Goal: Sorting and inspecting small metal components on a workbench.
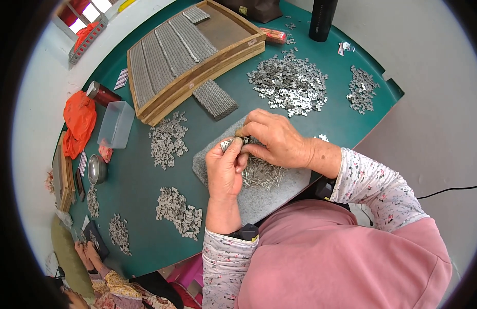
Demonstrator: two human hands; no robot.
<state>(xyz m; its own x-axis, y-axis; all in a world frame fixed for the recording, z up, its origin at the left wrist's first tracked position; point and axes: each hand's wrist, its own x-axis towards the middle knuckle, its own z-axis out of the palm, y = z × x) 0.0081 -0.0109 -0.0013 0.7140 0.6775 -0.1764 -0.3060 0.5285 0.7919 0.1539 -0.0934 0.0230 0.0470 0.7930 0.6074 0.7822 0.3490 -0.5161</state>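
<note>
My left hand (221,172) is closed round a short row of small silver metal pieces (226,144), its thumb pressed along them. My right hand (277,138) meets it fingertip to fingertip at the row's right end, the fingers pinched together. Whatever lies between the right fingertips is too small and too covered to name. Under both hands is a heap of thin metal pins (264,176), lying on a grey felt-like mat (292,180) at the table's near edge. A block of assembled metal strips (216,100) rests just beyond the mat.
Beyond stands a wooden tray (197,77) with rows of metal strips. Loose metal pieces form a large heap (288,82) and several smaller ones, including a nearby pile (178,212). A clear plastic box (116,124), steel bowl (97,169) and black tumbler (323,20) also stand on the green table (140,193). Another person's hands (87,254) are lower left.
</note>
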